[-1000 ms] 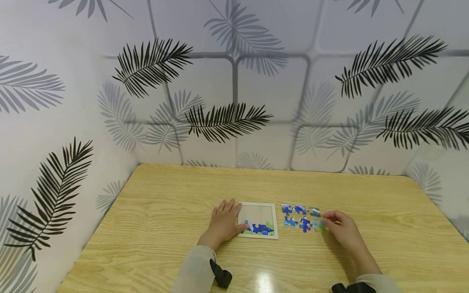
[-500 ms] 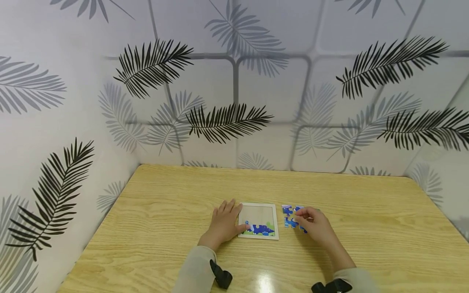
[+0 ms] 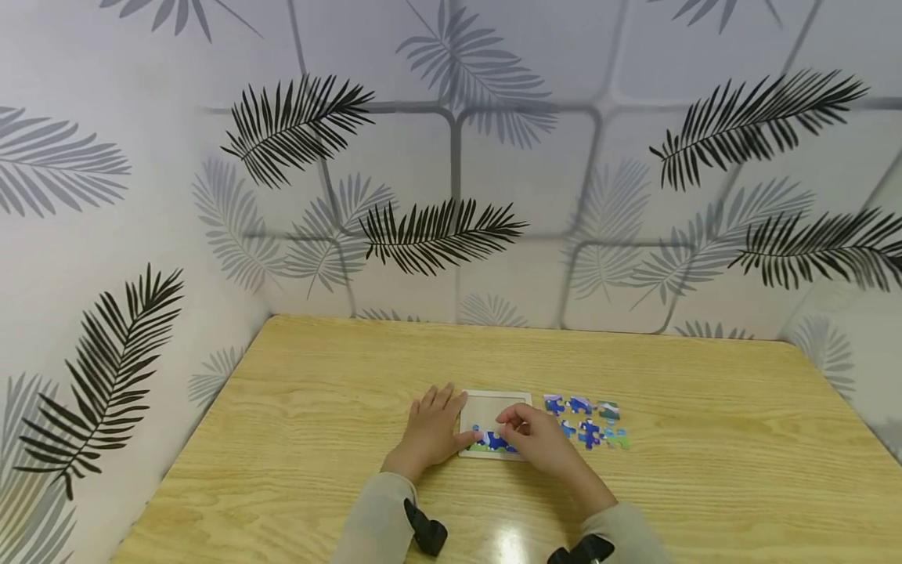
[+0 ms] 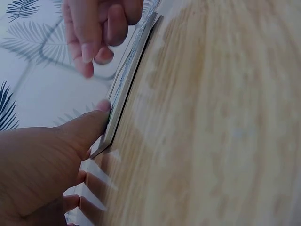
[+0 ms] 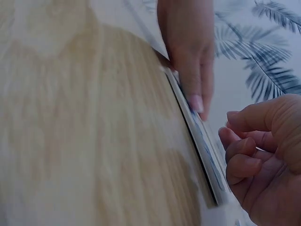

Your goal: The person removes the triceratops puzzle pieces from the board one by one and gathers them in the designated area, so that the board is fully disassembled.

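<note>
A square puzzle board with a pale rim lies on the table, its lower part filled with blue and green picture pieces. My left hand rests at the board's left side, fingers spread and thumb pressing over the rim near the lower left. Over the board's right half, my right hand pinches a small puzzle piece between thumb and index finger. Only a thin pale edge of that piece shows in the right wrist view; the fingers hide the rest.
Loose puzzle pieces lie in two rows to the right of the board, partly covered by the right hand. The wooden table meets a leaf-patterned wall at the back.
My right hand has moved left from the far right of the loose pieces, passing over them to the board. The left hand and the board have stayed in place.
</note>
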`<state>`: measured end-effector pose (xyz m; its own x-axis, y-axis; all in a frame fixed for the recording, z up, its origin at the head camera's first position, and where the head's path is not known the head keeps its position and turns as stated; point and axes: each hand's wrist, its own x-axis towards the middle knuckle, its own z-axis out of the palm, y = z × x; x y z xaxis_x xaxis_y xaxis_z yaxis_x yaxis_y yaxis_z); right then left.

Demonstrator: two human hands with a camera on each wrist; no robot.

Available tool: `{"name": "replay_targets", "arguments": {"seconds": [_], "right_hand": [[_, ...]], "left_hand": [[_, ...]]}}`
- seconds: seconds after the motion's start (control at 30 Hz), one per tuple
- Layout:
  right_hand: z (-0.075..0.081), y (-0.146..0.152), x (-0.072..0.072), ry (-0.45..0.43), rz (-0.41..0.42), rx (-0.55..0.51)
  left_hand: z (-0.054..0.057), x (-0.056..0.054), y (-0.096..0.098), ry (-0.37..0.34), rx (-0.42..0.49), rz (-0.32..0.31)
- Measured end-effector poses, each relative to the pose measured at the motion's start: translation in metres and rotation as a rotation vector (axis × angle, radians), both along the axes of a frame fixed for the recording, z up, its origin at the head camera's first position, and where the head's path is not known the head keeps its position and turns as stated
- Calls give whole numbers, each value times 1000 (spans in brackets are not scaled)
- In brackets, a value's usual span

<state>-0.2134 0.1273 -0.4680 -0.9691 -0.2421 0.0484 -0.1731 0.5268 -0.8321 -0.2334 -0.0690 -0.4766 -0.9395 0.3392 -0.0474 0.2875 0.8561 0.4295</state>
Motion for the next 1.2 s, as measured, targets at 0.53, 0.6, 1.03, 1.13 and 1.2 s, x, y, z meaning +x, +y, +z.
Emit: {"name": "replay_targets", "arguments": {"seconds": [0.53,0.6,1.03,1.13,1.2], "right_hand": [[-9,-19,-6,35,183,50],[-10,-20,-6,44,189,66],[-11,-26,-8,70,153,148],[-11,-26,-8,74,145,151],[-11,-26,-7,75,137,153]], "left_hand": [[-3,-3,-2,3,2,-33],[-3,-3,-4,-5,-4,-51],[10,-6,-12,-74,-78,-158],[10,-5,-12,-75,-74,-162],[9,-5,-12,-75,-72,-161]]}}
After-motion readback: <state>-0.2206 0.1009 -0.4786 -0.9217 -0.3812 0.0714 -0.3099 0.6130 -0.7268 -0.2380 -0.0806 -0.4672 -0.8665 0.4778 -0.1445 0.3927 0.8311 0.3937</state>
